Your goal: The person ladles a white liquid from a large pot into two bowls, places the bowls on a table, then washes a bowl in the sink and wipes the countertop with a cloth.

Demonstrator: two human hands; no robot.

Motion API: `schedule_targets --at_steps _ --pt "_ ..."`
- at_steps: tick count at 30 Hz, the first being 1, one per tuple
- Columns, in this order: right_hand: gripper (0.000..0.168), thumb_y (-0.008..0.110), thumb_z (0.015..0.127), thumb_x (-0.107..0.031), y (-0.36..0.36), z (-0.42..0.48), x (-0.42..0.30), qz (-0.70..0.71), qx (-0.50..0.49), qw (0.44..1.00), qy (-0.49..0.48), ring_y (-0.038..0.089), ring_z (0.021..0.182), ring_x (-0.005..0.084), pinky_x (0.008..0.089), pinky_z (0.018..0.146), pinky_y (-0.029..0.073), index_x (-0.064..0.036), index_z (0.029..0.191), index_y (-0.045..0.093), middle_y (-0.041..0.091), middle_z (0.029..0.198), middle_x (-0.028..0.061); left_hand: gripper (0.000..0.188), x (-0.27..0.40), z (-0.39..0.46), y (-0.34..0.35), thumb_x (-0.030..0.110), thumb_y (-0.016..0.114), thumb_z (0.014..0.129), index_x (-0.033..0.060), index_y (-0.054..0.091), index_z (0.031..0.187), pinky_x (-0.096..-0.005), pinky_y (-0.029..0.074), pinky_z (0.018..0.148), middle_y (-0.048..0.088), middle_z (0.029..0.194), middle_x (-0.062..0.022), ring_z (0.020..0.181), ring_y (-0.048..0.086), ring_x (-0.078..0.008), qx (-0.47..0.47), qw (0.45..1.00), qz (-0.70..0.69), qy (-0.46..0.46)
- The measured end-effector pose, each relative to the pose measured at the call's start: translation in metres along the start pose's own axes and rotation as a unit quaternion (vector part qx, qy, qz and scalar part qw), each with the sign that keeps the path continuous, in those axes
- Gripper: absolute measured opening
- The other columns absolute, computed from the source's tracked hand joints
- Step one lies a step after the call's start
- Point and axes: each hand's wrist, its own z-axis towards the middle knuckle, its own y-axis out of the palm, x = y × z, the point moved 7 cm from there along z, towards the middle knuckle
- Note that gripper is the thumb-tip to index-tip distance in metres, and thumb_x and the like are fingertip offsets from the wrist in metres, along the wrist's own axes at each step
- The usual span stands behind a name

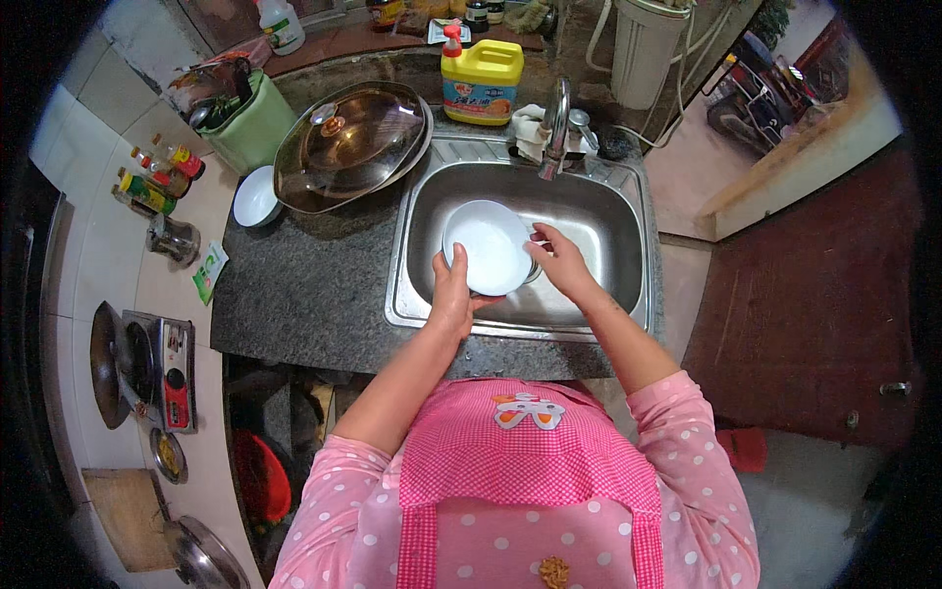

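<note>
A round white bowl (487, 249) is held over the stainless steel sink (600, 221). My left hand (456, 294) grips it from the left and below, thumb along its near rim and fingers partly hidden underneath. My right hand (557, 259) is at the bowl's right edge with fingers bent; whether the fingertips press on the rim is hard to see. Beneath the bowl the drain (535, 272) shows in part. A chrome faucet (556, 132) rises behind the basin, and no running water is visible.
Left of the sink, a glass pot lid (353, 143) and another white bowl (257, 197) rest on the granite counter (309, 294). Behind stands a yellow detergent jug (480, 85). A white cloth (528, 129) lies by the faucet. A gas stove (165, 368) stands far left.
</note>
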Motion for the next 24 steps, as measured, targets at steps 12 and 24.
schedule_targets --at_steps 12,24 --pt "0.026 0.060 0.080 -0.023 0.001 0.005 -0.042 -0.158 0.090 0.983 -0.028 0.061 0.078 0.0374 0.0442 0.070 0.047 -0.002 0.096 0.057 0.063 0.079 0.0203 0.063 0.000 -0.021 0.022 0.048 0.042 0.091 0.0090 0.010 0.129 -0.0500 0.054 0.073 0.037 0.125 -0.0216 0.106 0.053 -0.0348 -0.005 1.000 -0.004 0.008" --pt "0.040 0.049 0.081 -0.009 0.010 -0.001 -0.052 -0.080 0.019 0.993 -0.084 0.061 0.084 0.0382 0.0433 0.074 0.047 -0.001 0.119 0.046 0.061 0.091 0.0244 0.051 0.011 -0.025 0.018 0.045 0.039 0.093 0.0093 0.018 0.123 -0.0491 0.054 0.074 0.038 0.123 -0.0217 0.106 0.053 -0.0349 0.024 0.999 -0.008 0.026"
